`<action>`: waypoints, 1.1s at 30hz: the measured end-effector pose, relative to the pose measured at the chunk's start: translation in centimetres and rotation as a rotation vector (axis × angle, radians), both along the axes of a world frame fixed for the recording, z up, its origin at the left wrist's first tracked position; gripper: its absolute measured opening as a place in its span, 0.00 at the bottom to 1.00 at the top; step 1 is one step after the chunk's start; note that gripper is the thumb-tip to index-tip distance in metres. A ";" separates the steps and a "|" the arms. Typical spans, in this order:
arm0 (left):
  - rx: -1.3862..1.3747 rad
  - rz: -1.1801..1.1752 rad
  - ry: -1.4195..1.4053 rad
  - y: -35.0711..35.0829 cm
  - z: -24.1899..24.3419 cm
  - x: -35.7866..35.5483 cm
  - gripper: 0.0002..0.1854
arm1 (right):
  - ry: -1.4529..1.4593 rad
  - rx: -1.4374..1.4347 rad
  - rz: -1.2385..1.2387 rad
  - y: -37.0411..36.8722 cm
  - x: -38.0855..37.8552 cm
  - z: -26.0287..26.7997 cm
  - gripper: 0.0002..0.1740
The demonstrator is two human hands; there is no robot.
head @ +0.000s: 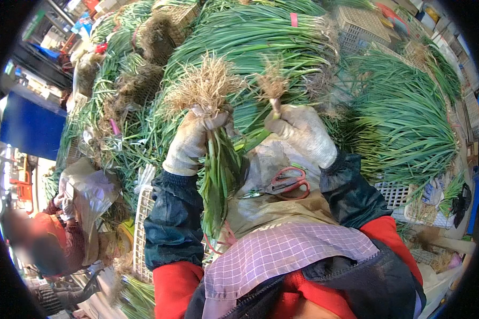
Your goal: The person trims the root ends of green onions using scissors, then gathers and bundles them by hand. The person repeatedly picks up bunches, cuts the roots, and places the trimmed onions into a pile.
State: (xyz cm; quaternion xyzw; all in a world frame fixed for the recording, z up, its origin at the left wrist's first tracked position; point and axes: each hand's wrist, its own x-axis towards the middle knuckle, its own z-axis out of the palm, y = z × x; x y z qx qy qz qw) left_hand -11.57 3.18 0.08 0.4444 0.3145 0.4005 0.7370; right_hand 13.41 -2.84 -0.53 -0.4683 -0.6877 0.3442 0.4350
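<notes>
My left hand (191,139), in a soiled white glove, is closed around a bunch of leafy green stalks (219,175) with a thick tuft of tan roots (211,83) on top; the leaves hang down along my forearm. In my gloved right hand (299,129) is a smaller rooted stalk (276,105), its roots upward and its green part slanting down to the left, between the hands. Red-handled scissors (289,183) lie on the covering over my lap, blades pointing left. A checked purple cloth (287,255) lies nearer my waist.
Large heaps of green stalks (239,44) lie ahead, one bunch bound with a red band (293,20). More greens (411,107) lie at right. Plastic crates stand at upper right (359,30) and beside my left arm (143,231). A co-worker (60,239) is at far left.
</notes>
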 end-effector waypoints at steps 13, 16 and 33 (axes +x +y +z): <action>0.223 -0.004 0.007 0.0 0.3 -0.9 0.26 | -0.031 0.103 -0.055 1.5 -3.1 -0.3 0.21; 0.081 0.050 0.017 -0.9 -1.0 0.2 0.26 | -0.019 0.074 -0.030 1.8 -4.2 -0.7 0.22; 0.100 0.091 0.035 -1.9 2.1 2.3 0.20 | 0.442 -0.228 0.043 -0.3 -4.6 -1.4 0.21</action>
